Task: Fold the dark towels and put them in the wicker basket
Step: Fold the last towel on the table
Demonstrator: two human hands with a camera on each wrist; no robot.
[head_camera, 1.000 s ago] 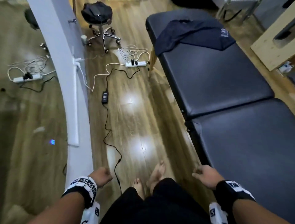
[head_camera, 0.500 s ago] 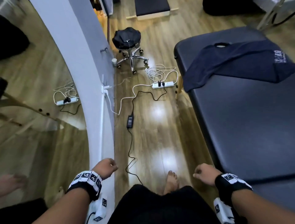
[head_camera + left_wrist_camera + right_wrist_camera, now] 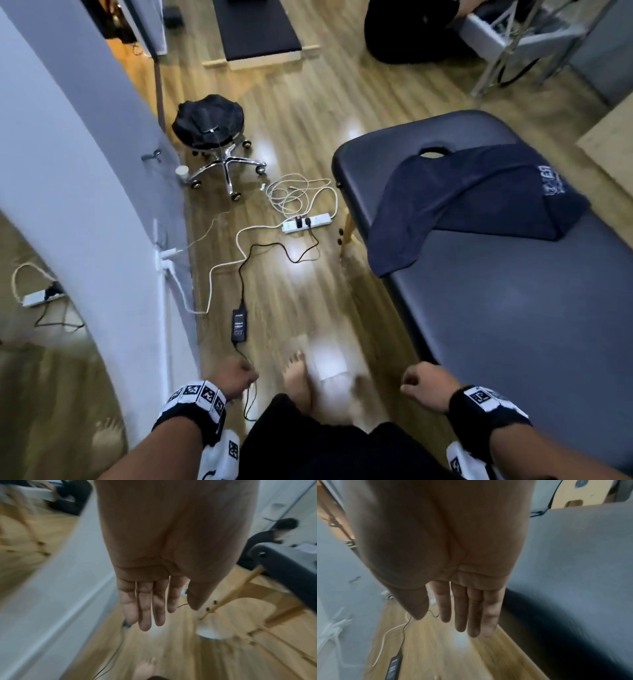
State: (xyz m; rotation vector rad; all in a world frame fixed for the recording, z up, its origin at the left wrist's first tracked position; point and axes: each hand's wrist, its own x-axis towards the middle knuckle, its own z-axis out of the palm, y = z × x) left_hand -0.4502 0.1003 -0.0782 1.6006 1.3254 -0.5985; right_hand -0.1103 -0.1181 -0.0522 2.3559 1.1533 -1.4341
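Neither hand holds anything. Left hand (image 3: pixel 232 376) and right hand (image 3: pixel 425 384) hang low over the wooden floor (image 3: pixel 301 281), fingers (image 3: pixel 145 609) loosely extended in the wrist views, though motion blur softens detail. Dark towel (image 3: pixel 472 195) lies unfolded across the head end of the massage table (image 3: pixel 513 308), one corner draping over the near edge, well apart from both hands. Power strip (image 3: pixel 306 222) and power adapter (image 3: pixel 239 324) lie on the floor beside the table.
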